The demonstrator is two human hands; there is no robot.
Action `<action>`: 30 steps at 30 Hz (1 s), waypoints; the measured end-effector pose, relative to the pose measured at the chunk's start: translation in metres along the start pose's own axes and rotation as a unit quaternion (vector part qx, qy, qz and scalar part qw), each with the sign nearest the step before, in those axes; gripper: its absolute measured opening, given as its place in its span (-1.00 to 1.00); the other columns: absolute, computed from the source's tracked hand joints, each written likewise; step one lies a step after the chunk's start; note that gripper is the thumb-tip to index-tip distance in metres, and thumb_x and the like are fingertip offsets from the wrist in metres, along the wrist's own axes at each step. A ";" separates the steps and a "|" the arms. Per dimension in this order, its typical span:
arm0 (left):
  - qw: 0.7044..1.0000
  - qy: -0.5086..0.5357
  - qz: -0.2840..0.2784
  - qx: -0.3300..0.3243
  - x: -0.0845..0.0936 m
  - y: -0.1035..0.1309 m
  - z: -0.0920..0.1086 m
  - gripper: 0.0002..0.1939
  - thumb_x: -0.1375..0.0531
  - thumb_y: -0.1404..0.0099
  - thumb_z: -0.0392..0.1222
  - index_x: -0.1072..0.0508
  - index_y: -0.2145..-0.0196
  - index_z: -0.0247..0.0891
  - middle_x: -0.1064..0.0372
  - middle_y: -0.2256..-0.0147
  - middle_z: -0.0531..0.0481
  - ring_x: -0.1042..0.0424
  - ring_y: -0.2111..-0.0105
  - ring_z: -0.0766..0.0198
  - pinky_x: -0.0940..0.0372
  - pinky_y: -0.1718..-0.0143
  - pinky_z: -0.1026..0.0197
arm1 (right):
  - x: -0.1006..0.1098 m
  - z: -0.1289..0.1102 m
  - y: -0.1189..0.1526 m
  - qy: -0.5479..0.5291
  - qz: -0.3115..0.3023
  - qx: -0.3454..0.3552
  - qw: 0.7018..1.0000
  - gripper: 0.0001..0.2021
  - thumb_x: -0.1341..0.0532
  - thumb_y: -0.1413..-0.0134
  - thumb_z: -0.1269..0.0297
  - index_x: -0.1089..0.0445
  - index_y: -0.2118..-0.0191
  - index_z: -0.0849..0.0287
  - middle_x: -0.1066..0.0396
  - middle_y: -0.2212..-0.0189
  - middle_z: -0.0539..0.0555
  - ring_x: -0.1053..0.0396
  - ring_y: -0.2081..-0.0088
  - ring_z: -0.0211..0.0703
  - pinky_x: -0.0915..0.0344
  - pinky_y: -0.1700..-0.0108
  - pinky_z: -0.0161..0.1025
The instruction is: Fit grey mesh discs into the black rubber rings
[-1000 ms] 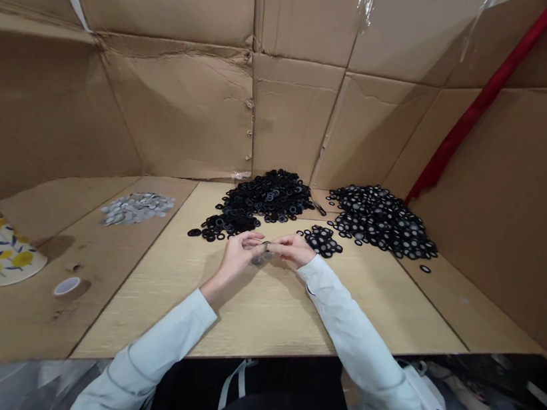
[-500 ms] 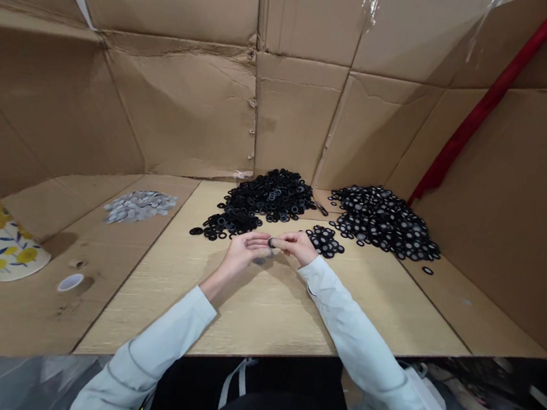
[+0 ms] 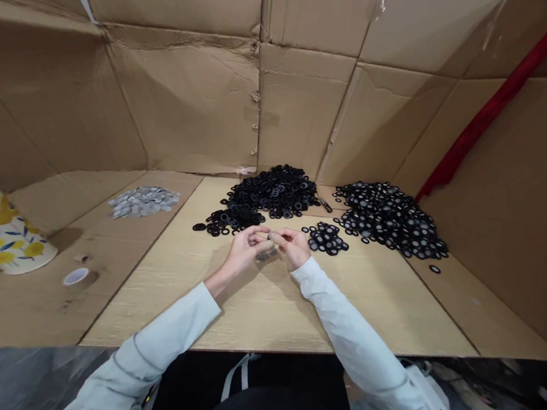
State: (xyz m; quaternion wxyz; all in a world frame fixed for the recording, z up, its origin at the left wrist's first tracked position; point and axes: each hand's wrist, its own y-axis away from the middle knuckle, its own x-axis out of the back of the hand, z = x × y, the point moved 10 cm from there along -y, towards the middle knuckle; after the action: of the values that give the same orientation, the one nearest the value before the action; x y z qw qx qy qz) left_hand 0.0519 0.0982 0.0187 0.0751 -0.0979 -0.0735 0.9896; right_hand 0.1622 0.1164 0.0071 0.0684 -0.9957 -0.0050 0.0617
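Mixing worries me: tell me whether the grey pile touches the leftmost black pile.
Apart: in the head view, tabletop shows between the grey pile and the leftmost black pile.

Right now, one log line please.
left hand: pinching small dark round piece | right hand: pinching same piece | beyond: heaped flat black rings | left side: flat grey discs

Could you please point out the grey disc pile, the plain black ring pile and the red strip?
Grey disc pile (image 3: 144, 203): head view, its middle.
Plain black ring pile (image 3: 275, 190): head view, its main mound.
Red strip (image 3: 487, 117): head view, halfway along it.
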 end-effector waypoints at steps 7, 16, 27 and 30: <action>0.991 0.090 0.095 0.014 0.019 -0.001 -0.004 -0.59 -0.34 0.23 -0.32 -0.27 0.39 -0.25 -0.38 0.56 0.11 -0.37 0.55 0.36 -0.26 0.40 0.26 | 0.002 -0.016 0.002 0.119 0.001 0.089 0.989 -0.71 -0.24 0.28 0.05 -0.39 0.57 0.23 -0.33 0.61 0.03 -0.21 0.51 -0.23 -0.14 0.42 -0.27; 1.000 -0.017 -0.011 -0.019 0.014 -0.006 0.019 -0.58 -0.36 0.21 -0.25 -0.36 0.33 -0.29 -0.43 0.55 0.06 -0.39 0.53 0.31 -0.25 0.42 0.26 | -0.014 -0.025 0.008 0.086 -0.120 0.067 0.987 -0.64 -0.29 0.36 -0.02 -0.35 0.60 0.22 -0.29 0.64 -0.03 -0.17 0.54 -0.30 -0.14 0.44 -0.30; 0.999 -0.020 0.016 -0.022 0.017 -0.008 0.021 -0.64 -0.35 0.22 -0.27 -0.31 0.42 -0.28 -0.41 0.58 0.06 -0.37 0.57 0.33 -0.24 0.48 0.29 | -0.008 -0.029 0.007 0.164 -0.069 0.137 0.975 -0.72 -0.22 0.18 0.06 -0.36 0.57 0.21 -0.31 0.58 0.02 -0.20 0.49 -0.24 -0.13 0.40 -0.28; 0.999 -0.029 0.005 -0.013 0.018 -0.009 0.019 -0.64 -0.35 0.23 -0.28 -0.34 0.42 -0.29 -0.42 0.58 0.05 -0.38 0.57 0.31 -0.24 0.48 0.28 | -0.011 -0.037 0.012 0.267 -0.054 0.184 0.944 -0.79 -0.19 0.09 0.18 -0.36 0.56 0.21 -0.30 0.58 0.02 -0.18 0.51 -0.26 -0.10 0.44 -0.29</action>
State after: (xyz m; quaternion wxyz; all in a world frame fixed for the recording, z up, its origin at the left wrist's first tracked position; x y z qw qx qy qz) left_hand 0.0313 0.1072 0.0352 0.0665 -0.0706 -0.0883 0.9914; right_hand 0.1563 0.0997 0.0435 0.2525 -0.9441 -0.0289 -0.2102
